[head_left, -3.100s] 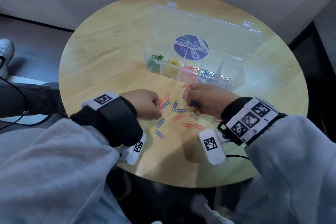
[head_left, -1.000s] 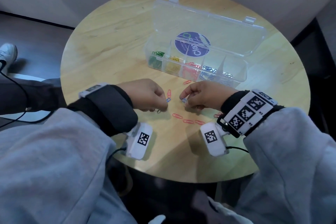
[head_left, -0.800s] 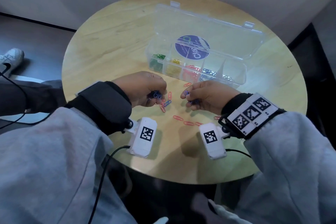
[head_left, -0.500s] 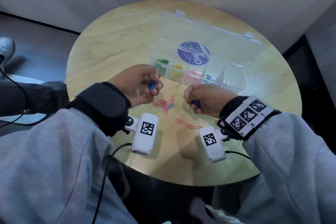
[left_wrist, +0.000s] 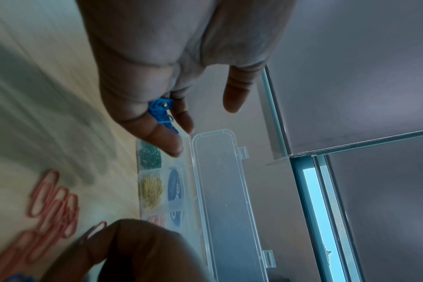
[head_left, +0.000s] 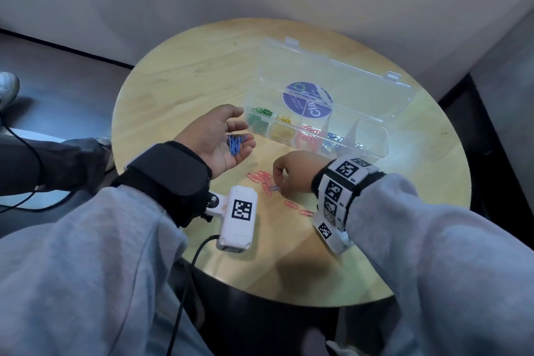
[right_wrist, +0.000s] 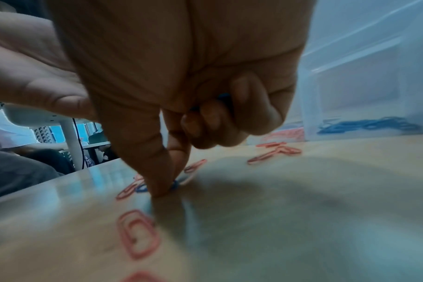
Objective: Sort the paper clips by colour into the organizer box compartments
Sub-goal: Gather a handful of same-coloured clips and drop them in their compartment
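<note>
Lower centre of the head view: my right hand (head_left: 291, 172), grip pinching down on the last blue clip (head_left: 274, 188) on the table (head_left: 173, 89) among the red clips (head_left: 261, 178), other fingers curled round blue ones. Mid-left, my left hand (head_left: 222, 139), palm up, grip spread, cups the gathered blue clips (head_left: 235, 144) for one trip. Farther, upper right: organizer box (head_left: 375, 150), lid open, colours already separated.

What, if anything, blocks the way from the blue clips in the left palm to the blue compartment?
Nothing visible does. The small blue paper clips lie in the upturned left hand; the clear plastic organizer box stands open, lid tilted back. Its blue compartment is fourth from the left, uncovered. The right hand works lower, at the table.
</note>
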